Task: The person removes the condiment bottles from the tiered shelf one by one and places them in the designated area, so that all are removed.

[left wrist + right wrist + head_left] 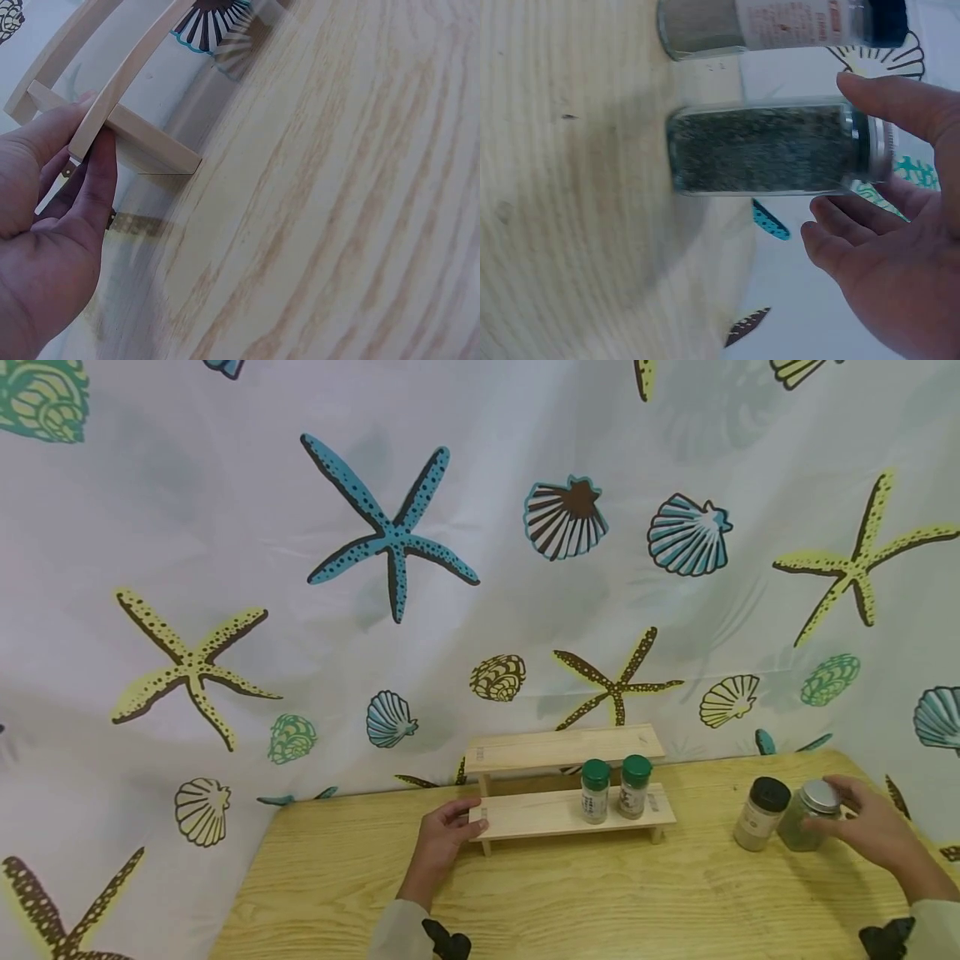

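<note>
At its left end, a two-tier wooden rack (525,814) is pinched by my left hand (442,833), thumb over the lower board. The left wrist view shows the fingers of that hand (67,195) beneath the board's end (101,120). Two green-capped spice jars (595,793) (632,789) stand on the lower board. At the right, a silver-lidded glass jar of dark green flakes (761,150) stands on the table. My right hand (870,827) is spread around its lid, with a gap showing between thumb and glass in the right wrist view.
Just left of the silver-lidded jar stands a black-capped jar (761,814) with a pale label. The wooden table (600,902) ends at the back against a hanging cloth (465,568) printed with starfish and shells.
</note>
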Demonstrator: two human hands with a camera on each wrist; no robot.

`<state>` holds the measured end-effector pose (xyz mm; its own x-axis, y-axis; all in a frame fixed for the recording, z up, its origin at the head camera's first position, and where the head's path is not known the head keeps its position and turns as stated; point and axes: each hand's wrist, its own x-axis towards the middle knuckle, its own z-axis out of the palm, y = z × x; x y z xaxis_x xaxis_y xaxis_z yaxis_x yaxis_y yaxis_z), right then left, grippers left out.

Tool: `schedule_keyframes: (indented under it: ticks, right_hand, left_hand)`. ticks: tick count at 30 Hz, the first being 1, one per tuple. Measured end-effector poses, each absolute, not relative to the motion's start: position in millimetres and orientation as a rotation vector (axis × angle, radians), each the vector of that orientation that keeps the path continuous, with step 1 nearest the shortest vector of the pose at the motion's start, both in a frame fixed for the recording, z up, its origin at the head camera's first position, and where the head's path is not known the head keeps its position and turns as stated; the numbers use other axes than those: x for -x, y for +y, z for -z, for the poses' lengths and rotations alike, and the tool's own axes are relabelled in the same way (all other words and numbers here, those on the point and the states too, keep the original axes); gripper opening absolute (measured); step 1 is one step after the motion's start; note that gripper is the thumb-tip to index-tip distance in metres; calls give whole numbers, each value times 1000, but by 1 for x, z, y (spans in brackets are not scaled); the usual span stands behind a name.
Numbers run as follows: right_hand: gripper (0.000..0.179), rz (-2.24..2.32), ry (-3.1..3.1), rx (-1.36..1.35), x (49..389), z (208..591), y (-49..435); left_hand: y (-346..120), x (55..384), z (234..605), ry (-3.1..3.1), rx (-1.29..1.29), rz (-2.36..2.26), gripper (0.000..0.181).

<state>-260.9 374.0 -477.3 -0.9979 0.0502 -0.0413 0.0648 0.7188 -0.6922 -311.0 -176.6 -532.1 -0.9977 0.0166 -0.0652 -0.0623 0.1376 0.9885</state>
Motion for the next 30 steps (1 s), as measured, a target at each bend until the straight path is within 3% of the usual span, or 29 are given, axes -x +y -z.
schedule_keyframes:
  ticks: [14, 30]
  right_hand:
    - [85, 941, 3119, -51, 261, 430, 367]
    - [68, 1289, 3086, 65, 274, 407, 307]
  left_hand:
    - [-176, 312, 533, 2319, 45, -2013, 41]
    - [-176, 307, 527, 2289, 39, -2036, 43]
